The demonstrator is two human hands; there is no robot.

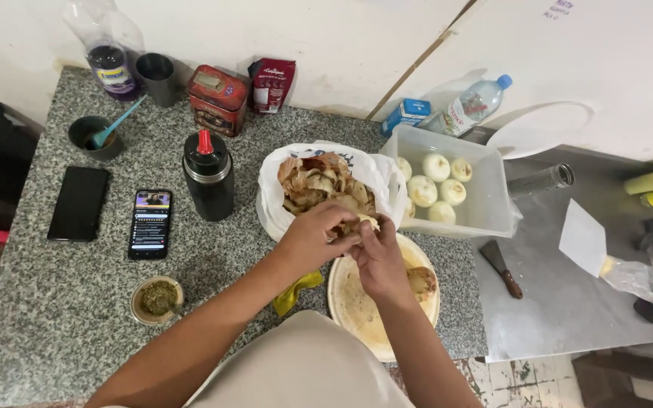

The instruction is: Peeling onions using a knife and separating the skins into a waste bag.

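My left hand (pixel 313 236) and right hand (pixel 378 261) both grip an onion (pixel 362 224), fingers closed, above the board (pixel 357 306) at the counter's (pixel 62 302) front edge.

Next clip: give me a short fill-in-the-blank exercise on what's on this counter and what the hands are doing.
1. Both hands, left hand and right hand, peel an onion above a round ____.
2. The peeled onions lie in a clear plastic ____.
3. The onion skins are piled in a white ____.
4. The black flask has a ____ cap.

Missing words: board; tub; bag; red
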